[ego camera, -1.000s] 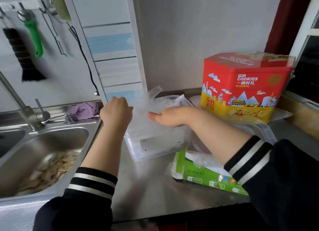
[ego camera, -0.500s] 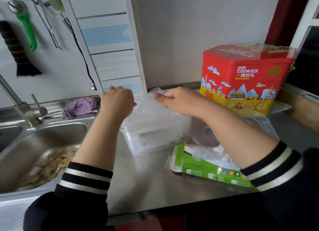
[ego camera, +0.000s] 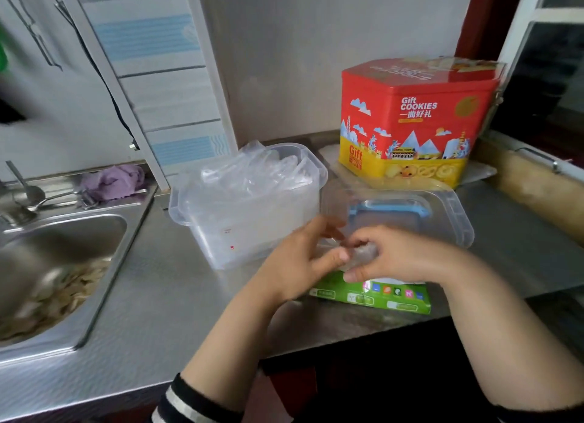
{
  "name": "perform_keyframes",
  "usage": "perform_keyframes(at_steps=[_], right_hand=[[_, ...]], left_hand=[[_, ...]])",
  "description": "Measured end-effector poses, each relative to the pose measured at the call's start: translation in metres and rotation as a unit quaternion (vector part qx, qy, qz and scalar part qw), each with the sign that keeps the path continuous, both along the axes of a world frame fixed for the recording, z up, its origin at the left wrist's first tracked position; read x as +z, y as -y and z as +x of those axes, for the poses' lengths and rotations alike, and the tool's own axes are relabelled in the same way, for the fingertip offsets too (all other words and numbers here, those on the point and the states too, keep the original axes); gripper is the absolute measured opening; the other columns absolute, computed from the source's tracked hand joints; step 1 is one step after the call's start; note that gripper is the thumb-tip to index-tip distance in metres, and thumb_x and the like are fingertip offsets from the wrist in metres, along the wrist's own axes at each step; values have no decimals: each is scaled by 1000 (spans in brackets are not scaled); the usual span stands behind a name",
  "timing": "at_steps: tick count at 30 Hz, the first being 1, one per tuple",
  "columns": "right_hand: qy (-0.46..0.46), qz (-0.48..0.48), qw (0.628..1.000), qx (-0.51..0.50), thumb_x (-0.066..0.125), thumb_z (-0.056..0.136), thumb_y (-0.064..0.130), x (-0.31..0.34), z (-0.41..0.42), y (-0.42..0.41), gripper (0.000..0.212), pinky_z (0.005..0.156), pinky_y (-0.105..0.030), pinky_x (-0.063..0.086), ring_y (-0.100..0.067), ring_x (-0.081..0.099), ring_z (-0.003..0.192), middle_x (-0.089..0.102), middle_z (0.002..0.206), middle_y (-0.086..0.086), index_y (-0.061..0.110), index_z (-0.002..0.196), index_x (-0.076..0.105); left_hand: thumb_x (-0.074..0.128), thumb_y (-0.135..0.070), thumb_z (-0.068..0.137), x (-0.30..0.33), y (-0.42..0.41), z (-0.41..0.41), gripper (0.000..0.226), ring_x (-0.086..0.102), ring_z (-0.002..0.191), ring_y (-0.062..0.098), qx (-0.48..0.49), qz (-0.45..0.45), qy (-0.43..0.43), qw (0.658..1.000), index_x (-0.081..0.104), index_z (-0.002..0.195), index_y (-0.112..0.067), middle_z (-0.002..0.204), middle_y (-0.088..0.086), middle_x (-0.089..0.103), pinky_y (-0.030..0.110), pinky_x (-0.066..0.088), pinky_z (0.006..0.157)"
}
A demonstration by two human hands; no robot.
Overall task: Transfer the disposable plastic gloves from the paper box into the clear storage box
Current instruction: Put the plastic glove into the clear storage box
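The clear storage box stands on the steel counter, open, with crumpled plastic gloves piled in it up to the rim. In front and to its right lies the green paper box, partly covered by my hands. My left hand and my right hand meet over the paper box's top. Their fingertips pinch a wad of clear gloves between them, just above the box. The box's opening is hidden by my hands.
The storage box's clear lid with blue seal lies to the right of it. A red cookie tin stands behind at the wall. A steel sink with scraps is at the left, a purple cloth on its ledge.
Both hands have left the storage box and come down to the green paper box, where they now pinch gloves. The gloves pressed in earlier stay in the storage box.
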State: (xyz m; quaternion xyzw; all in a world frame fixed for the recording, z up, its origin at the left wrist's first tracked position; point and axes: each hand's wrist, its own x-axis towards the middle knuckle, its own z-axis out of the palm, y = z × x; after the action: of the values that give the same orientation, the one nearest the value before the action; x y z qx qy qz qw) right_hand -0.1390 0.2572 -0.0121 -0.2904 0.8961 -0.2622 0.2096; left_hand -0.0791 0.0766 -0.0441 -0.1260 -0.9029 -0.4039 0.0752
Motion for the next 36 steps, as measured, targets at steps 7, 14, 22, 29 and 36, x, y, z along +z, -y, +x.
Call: perform_keyframes(at_steps=[7, 14, 22, 29, 36], right_hand=[[-52, -227, 965, -122, 63, 90, 33, -21, 1, 4, 19, 58, -28, 35, -1, 43, 51, 57, 57, 4, 23, 77, 72], [-60, -366, 911, -182, 54, 98, 23, -17, 9, 6, 32, 57, -14, 36, 2, 51, 51, 66, 61, 12, 13, 74, 73], [-64, -417, 868, -260, 54, 79, 61, -13, 15, 11, 64, 71, -55, 53, -36, 59, 66, 62, 82, -33, -2, 79, 65], [-36, -631, 709, -313, 70, 79, 44, 30, 25, 1, 49, 75, -45, 47, -26, 53, 78, 59, 82, -15, -3, 79, 58], [-51, -678, 640, -357, 61, 86, 43, 51, 13, -4, 42, 93, -57, 49, -33, 64, 98, 66, 105, -30, 2, 76, 65]], left_hand=[[85, -43, 68, -25, -5, -7, 48, 59, 91, 0, 48, 38, 11, 998, 50, 102, -41, 97, -18, 65, 26, 48, 85], [85, -42, 69, -34, -5, -10, 61, 63, 103, 6, 24, 51, 21, 998, 59, 122, -29, 111, -10, 67, 38, 51, 93], [75, -56, 66, -35, -2, -15, 53, 55, 107, 8, 5, -21, 15, 1000, 70, 108, -24, 105, -14, 56, 38, 45, 99], [60, -69, 66, -32, -4, -17, 58, 53, 113, 13, 12, -72, 9, 997, 66, 110, -32, 105, -31, 51, 45, 41, 102], [82, -36, 73, -12, -9, -5, 48, 60, 104, 20, 56, -81, -13, 995, 66, 116, -20, 108, 0, 66, 31, 45, 94]])
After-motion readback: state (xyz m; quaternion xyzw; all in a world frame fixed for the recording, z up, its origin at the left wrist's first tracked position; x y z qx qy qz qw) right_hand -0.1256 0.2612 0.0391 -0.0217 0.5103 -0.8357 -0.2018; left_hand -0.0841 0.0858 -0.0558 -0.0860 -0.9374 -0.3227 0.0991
